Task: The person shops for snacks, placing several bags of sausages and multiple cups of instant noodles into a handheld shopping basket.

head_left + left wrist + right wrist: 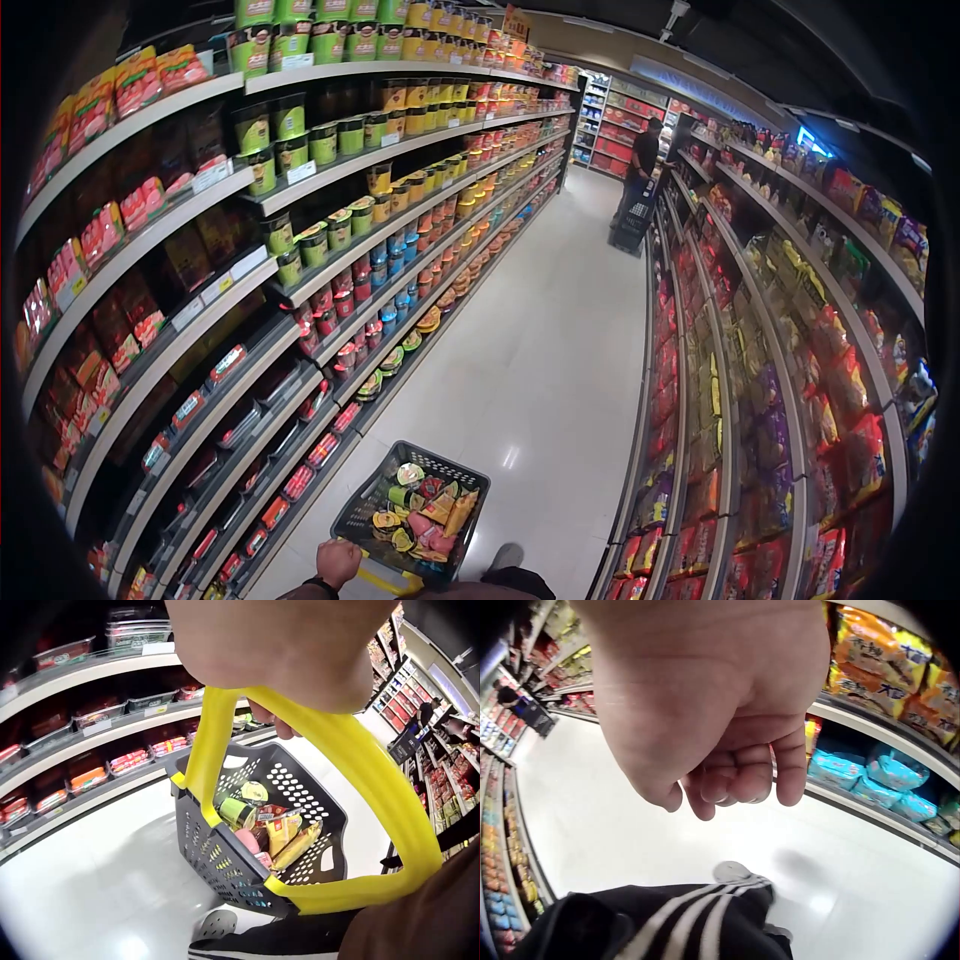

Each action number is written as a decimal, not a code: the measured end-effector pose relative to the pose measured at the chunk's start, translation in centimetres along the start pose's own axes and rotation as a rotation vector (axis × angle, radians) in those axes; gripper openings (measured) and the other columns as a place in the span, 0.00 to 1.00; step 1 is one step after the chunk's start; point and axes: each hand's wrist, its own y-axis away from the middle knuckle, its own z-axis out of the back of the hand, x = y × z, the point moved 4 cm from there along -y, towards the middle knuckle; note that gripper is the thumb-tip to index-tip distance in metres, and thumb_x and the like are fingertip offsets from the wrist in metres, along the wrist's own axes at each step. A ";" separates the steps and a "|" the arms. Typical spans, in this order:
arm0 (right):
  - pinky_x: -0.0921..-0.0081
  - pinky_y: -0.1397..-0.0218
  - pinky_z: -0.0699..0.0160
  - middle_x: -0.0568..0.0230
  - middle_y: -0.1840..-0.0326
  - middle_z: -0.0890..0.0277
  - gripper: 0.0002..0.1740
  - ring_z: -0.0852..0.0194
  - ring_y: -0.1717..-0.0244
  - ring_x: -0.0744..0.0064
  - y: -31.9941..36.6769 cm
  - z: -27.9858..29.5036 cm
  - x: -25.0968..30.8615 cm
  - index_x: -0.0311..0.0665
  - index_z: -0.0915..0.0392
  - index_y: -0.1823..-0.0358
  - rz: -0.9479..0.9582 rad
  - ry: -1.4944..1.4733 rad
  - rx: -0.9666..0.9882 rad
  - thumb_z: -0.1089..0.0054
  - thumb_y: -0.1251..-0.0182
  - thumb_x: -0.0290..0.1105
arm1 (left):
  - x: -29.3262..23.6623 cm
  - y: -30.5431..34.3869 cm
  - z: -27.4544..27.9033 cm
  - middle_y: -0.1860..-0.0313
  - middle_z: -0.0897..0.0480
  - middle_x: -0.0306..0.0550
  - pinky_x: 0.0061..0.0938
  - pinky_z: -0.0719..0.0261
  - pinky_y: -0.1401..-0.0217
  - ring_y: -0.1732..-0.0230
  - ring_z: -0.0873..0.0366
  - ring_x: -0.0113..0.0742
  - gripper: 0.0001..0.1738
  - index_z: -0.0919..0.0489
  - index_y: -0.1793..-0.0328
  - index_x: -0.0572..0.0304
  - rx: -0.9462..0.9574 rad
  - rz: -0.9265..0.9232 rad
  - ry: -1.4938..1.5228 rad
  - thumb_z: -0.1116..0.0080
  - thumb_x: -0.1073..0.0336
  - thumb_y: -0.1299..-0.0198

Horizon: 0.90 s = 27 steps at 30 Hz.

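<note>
My left hand (339, 562) grips the yellow handle (375, 791) of a dark grey shopping basket (350, 510), its fingers curled round the top of the handle in the left wrist view. Inside the basket lie a green cup (238, 814), a round-lidded cup (254, 793), a yellow packet (282, 834), a long golden packet (300, 846) and a pink item (247, 840). In the right wrist view my right hand (712, 712) hangs with loosely curled fingers and holds nothing, above the pale floor and beside the right shelves. The head view does not show it.
Shelves of cup noodles (330, 145) and packaged food line the left of the aisle. Bagged goods (770, 400) fill the right shelves. Further along the floor (510, 330), a person (645, 155) stands by a dark wheeled basket (632, 222) at the right.
</note>
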 end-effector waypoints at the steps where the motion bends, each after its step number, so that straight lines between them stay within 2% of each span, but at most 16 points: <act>1: 0.62 0.40 0.33 0.50 0.55 0.23 0.21 0.30 0.48 0.48 -0.3 0.5 0.4 0.40 0.26 0.51 0.018 0.013 -0.001 0.44 0.50 0.26 | -0.2 -0.4 0.0 0.78 0.20 0.46 0.42 0.30 0.64 0.72 0.23 0.47 0.17 0.22 0.82 0.58 0.034 0.010 -0.011 0.53 0.58 0.49; 5: 0.62 0.42 0.31 0.51 0.56 0.23 0.20 0.28 0.50 0.50 -5.1 4.1 0.4 0.40 0.26 0.51 0.111 0.079 -0.008 0.45 0.49 0.26 | -1.5 -2.6 -0.9 0.76 0.20 0.47 0.41 0.30 0.62 0.71 0.23 0.47 0.17 0.20 0.80 0.58 0.021 0.071 -0.083 0.54 0.57 0.48; 8: 0.62 0.44 0.29 0.51 0.57 0.23 0.20 0.27 0.51 0.52 -9.4 9.0 -0.4 0.40 0.26 0.51 0.196 0.152 -0.016 0.45 0.49 0.26 | -2.4 -4.2 -2.1 0.77 0.19 0.48 0.41 0.29 0.61 0.70 0.22 0.47 0.19 0.19 0.79 0.57 -0.048 0.117 -0.065 0.55 0.56 0.47; 10: 0.62 0.45 0.28 0.52 0.58 0.23 0.19 0.27 0.52 0.53 -13.2 12.6 -0.2 0.40 0.27 0.51 0.263 0.198 -0.030 0.45 0.48 0.27 | -2.6 -5.9 -2.9 0.74 0.19 0.49 0.41 0.30 0.58 0.68 0.22 0.46 0.20 0.18 0.75 0.55 0.076 0.211 -0.157 0.56 0.53 0.45; 11: 0.62 0.46 0.28 0.52 0.58 0.23 0.19 0.26 0.52 0.53 -15.1 14.3 0.2 0.40 0.27 0.51 0.295 0.218 -0.037 0.45 0.48 0.27 | -2.9 -7.0 -2.8 0.74 0.19 0.49 0.41 0.30 0.58 0.68 0.22 0.46 0.20 0.18 0.75 0.55 0.060 0.224 -0.164 0.56 0.53 0.45; 14: 0.62 0.47 0.26 0.52 0.59 0.23 0.18 0.26 0.54 0.55 -17.2 18.9 -0.5 0.40 0.27 0.52 0.355 0.293 -0.015 0.45 0.47 0.27 | -3.9 -8.6 -4.0 0.68 0.18 0.48 0.43 0.32 0.54 0.61 0.22 0.45 0.20 0.17 0.70 0.54 0.110 0.470 -0.213 0.56 0.50 0.45; 15: 0.67 0.62 0.26 0.58 0.70 0.27 0.14 0.28 0.68 0.63 -18.8 21.4 -0.8 0.36 0.26 0.55 0.413 0.076 -0.058 0.49 0.42 0.31 | -4.4 -9.1 -4.6 0.69 0.18 0.48 0.43 0.31 0.53 0.61 0.23 0.46 0.20 0.17 0.71 0.55 0.062 0.527 -0.211 0.56 0.51 0.45; 16: 0.73 0.77 0.26 0.63 0.82 0.32 0.15 0.30 0.82 0.72 -20.8 23.9 -1.6 0.32 0.25 0.59 0.455 -0.143 -0.092 0.53 0.37 0.36 | -6.0 -9.6 -4.2 0.68 0.19 0.48 0.44 0.31 0.52 0.58 0.24 0.47 0.20 0.18 0.71 0.57 -0.043 0.561 -0.194 0.55 0.51 0.46; 17: 0.73 0.77 0.27 0.60 0.80 0.31 0.16 0.29 0.81 0.70 -20.9 27.5 -0.1 0.31 0.26 0.59 0.131 -0.507 -0.032 0.56 0.37 0.36 | -6.8 -10.1 -4.8 0.66 0.19 0.50 0.47 0.31 0.51 0.56 0.26 0.49 0.21 0.18 0.71 0.59 -0.103 0.571 -0.231 0.54 0.50 0.47; 18: 0.73 0.77 0.27 0.61 0.80 0.31 0.15 0.28 0.80 0.71 -21.4 29.6 0.9 0.31 0.26 0.60 -0.073 -0.846 -0.027 0.56 0.37 0.36 | -8.7 -10.3 -4.1 0.64 0.20 0.51 0.47 0.31 0.52 0.54 0.27 0.50 0.21 0.18 0.71 0.60 -0.118 0.597 -0.205 0.53 0.50 0.48; 21: 0.76 0.77 0.28 0.64 0.81 0.32 0.15 0.32 0.82 0.73 -20.8 34.9 4.0 0.31 0.26 0.61 -0.060 -0.961 -0.040 0.54 0.37 0.36 | -11.8 -11.7 -2.9 0.69 0.20 0.52 0.49 0.31 0.55 0.58 0.27 0.52 0.19 0.18 0.74 0.60 -0.228 0.662 -0.095 0.51 0.53 0.49; 23: 0.75 0.78 0.27 0.63 0.81 0.32 0.14 0.31 0.83 0.72 -21.7 34.7 3.4 0.31 0.26 0.60 -0.105 -0.954 0.045 0.52 0.37 0.36 | -11.8 -13.1 -3.8 0.69 0.19 0.50 0.46 0.30 0.56 0.57 0.26 0.50 0.17 0.19 0.75 0.59 -0.264 0.648 -0.145 0.51 0.55 0.50; 27: 0.74 0.76 0.23 0.61 0.79 0.30 0.15 0.29 0.81 0.71 -23.1 33.6 2.2 0.31 0.28 0.57 -0.188 -0.912 0.232 0.53 0.35 0.37 | -13.6 -15.7 -3.0 0.70 0.20 0.46 0.44 0.30 0.56 0.57 0.27 0.47 0.16 0.19 0.76 0.59 -0.298 0.734 -0.106 0.50 0.55 0.50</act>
